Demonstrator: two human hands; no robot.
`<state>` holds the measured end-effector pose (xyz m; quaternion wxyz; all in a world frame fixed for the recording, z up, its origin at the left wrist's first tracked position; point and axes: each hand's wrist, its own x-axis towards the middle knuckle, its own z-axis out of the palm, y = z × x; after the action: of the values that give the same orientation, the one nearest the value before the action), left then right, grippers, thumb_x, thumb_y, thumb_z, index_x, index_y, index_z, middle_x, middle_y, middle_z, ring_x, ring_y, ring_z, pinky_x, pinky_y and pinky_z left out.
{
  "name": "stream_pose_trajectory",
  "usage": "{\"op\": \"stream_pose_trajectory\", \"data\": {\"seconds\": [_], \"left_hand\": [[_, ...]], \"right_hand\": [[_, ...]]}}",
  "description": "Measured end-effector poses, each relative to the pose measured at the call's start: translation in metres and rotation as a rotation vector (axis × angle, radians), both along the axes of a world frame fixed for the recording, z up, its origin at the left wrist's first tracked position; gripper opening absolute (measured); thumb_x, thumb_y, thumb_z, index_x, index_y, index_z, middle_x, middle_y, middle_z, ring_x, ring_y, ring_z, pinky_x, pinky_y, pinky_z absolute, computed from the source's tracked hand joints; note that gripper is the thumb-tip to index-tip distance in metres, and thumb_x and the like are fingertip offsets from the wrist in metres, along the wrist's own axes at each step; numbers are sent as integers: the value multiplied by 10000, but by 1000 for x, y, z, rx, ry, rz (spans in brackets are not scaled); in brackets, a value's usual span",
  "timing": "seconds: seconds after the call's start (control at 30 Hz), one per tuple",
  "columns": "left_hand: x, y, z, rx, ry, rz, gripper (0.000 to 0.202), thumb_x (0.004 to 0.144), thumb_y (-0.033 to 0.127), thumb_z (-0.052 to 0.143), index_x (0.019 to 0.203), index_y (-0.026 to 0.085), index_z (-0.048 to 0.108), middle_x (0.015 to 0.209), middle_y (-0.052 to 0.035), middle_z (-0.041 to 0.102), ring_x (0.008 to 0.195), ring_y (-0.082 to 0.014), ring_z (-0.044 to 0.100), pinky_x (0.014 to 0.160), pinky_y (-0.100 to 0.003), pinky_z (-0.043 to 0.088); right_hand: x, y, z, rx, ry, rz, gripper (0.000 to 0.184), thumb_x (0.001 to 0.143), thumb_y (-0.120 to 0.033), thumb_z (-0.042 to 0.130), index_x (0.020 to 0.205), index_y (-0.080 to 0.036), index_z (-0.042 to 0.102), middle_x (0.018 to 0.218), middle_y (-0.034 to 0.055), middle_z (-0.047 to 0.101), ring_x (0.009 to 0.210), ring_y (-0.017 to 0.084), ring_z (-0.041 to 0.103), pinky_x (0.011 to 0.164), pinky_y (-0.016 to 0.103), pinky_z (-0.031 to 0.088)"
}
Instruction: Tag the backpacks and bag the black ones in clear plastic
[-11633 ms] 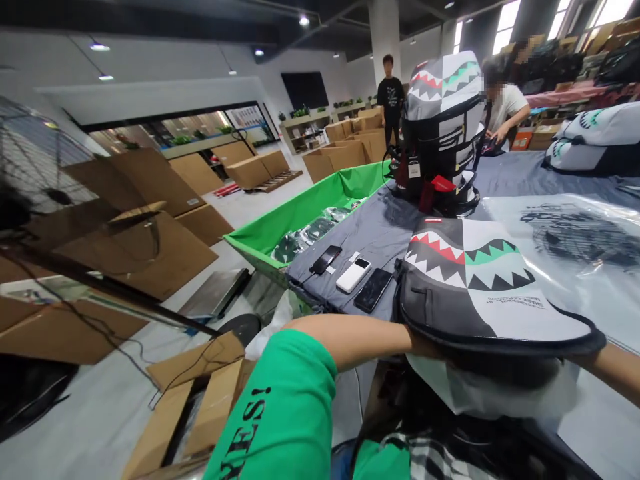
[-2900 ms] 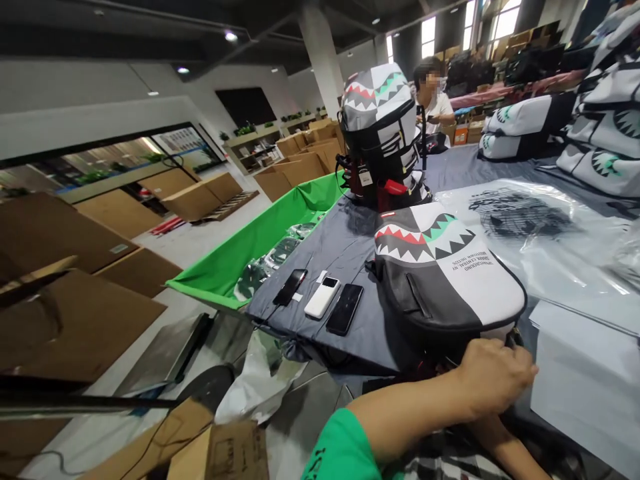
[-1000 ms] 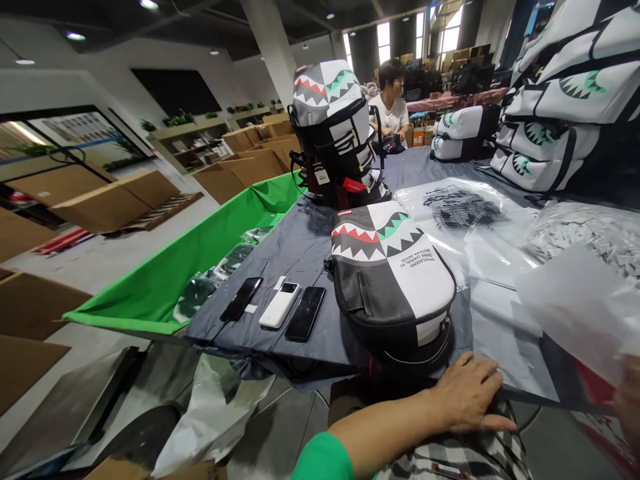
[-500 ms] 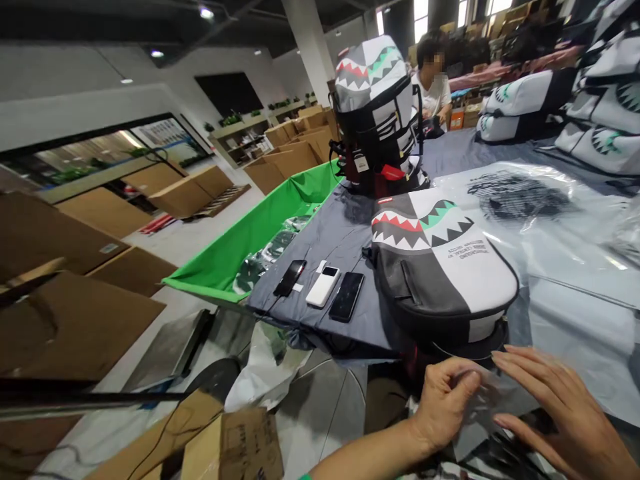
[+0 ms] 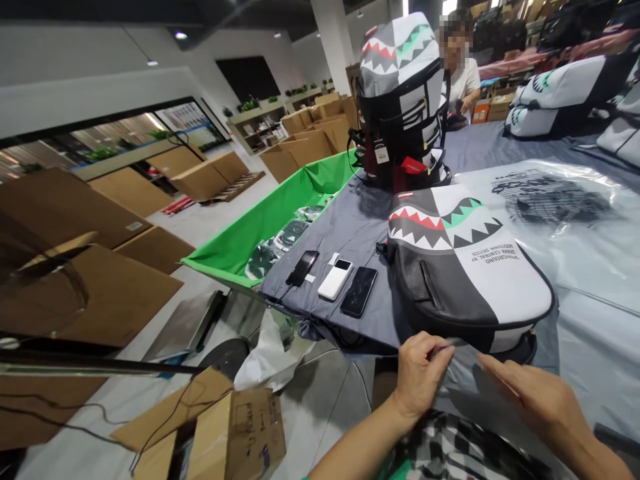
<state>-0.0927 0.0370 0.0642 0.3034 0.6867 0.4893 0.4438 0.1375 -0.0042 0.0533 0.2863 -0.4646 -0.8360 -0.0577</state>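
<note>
Pinched the edge of a clear film (image 5: 463,387) in the left hand (image 5: 420,377), thumb pressed against curled fingers, right at the near end of the flat backpack (image 5: 465,267) and almost touching its black rim. Held the right hand (image 5: 530,397) open, fingers straight and pointing back toward the left one, low over the same film; could not tell whether resting on it or just above it. Had both hands on the near side of the backpack, the left plainly the closer to its rim, the right a little further back and off toward the backpack's near right corner. Saw the backpack lying face up on the grey surface (image 5: 350,230), long axis running away from the hands and leaning slightly leftward at the far end, shark-mouth end far, plain white-and-black end near. Noted a second, upright backpack (image 5: 403,100) just beyond that far end, a row of phones (image 5: 335,279) just left of the flat backpack, a green bin (image 5: 280,213) further left past the surface's edge, printed plastic bags (image 5: 550,200) to the backpack's right, and a person (image 5: 463,67) seated well beyond it. Spotted a cardboard box (image 5: 235,433) on the floor, down and left of the backpack
</note>
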Motion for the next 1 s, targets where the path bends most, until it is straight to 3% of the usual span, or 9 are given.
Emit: {"op": "stream_pose_trajectory", "data": {"seconds": [0.1, 0.2, 0.3, 0.4, 0.47, 0.7, 0.87, 0.93, 1.0], "left_hand": [[-11, 7, -1, 237, 277, 57, 199, 994, 283, 577, 887, 184, 712, 720, -18, 666, 671, -163, 579, 634, -311, 402], [-20, 5, 6, 363, 459, 97, 142, 989, 196, 546, 967, 200, 686, 770, -22, 671, 710, -182, 583, 644, -336, 388], [-16, -13, 18, 426, 390, 178, 133, 987, 165, 529, 1040, 190, 648, 817, -33, 666, 741, -187, 595, 674, -342, 434], [3, -35, 19, 618, 214, -18, 219, 957, 152, 519, 1161, 162, 596, 826, -52, 658, 729, -183, 601, 664, -329, 479], [18, -41, 6, 685, 132, -195, 258, 921, 163, 516, 1175, 162, 564, 822, -60, 653, 727, -189, 613, 651, -323, 499], [40, 2, -57, 679, 48, -275, 233, 903, 373, 541, 1066, 212, 501, 911, -70, 661, 841, -220, 669, 751, -378, 542], [29, 18, -53, 751, 87, -287, 168, 987, 342, 485, 1038, 192, 537, 873, -57, 660, 823, -182, 645, 740, -320, 534], [26, 20, -46, 779, 103, -330, 136, 992, 299, 495, 1028, 181, 554, 866, -52, 669, 821, -166, 641, 744, -296, 530], [25, 22, -42, 801, 85, -355, 107, 990, 270, 521, 1008, 175, 568, 852, -42, 676, 806, -154, 630, 747, -278, 525]], "right_hand": [[-7, 10, 20, 102, -77, 106, 422, 955, -76, 411, 1237, -264, 663, 667, -40, 610, 507, 93, 525, 533, 256, 368], [-14, 14, 31, 131, -151, 124, 393, 937, -60, 421, 1201, -230, 658, 686, -34, 618, 506, 96, 526, 532, 261, 364], [-22, 13, 32, 185, -199, 95, 276, 995, -148, 439, 1139, -210, 666, 643, -32, 607, 487, 118, 530, 524, 289, 353], [-30, 14, 32, 223, -214, 60, 277, 997, -152, 416, 1145, -189, 647, 622, -30, 607, 453, 130, 525, 498, 304, 348], [-32, 15, 33, 214, -209, 64, 328, 944, -74, 400, 1157, -176, 628, 628, -30, 615, 460, 127, 544, 498, 290, 372], [-32, 21, 28, 147, -160, 43, 459, 751, 43, 434, 1101, -190, 618, 626, -43, 627, 441, 114, 547, 464, 266, 375], [-26, 10, 22, 104, -102, -16, 358, 921, -109, 438, 1213, -210, 619, 727, -2, 712, 510, 139, 634, 482, 267, 418], [-10, -1, 21, 48, -19, -87, 287, 999, -320, 493, 1233, -221, 628, 710, 6, 713, 481, 147, 629, 452, 255, 424], [15, -14, 21, -103, 146, -172, 391, 959, -561, 572, 1153, -232, 657, 619, -16, 662, 406, 139, 578, 397, 233, 418]]}}
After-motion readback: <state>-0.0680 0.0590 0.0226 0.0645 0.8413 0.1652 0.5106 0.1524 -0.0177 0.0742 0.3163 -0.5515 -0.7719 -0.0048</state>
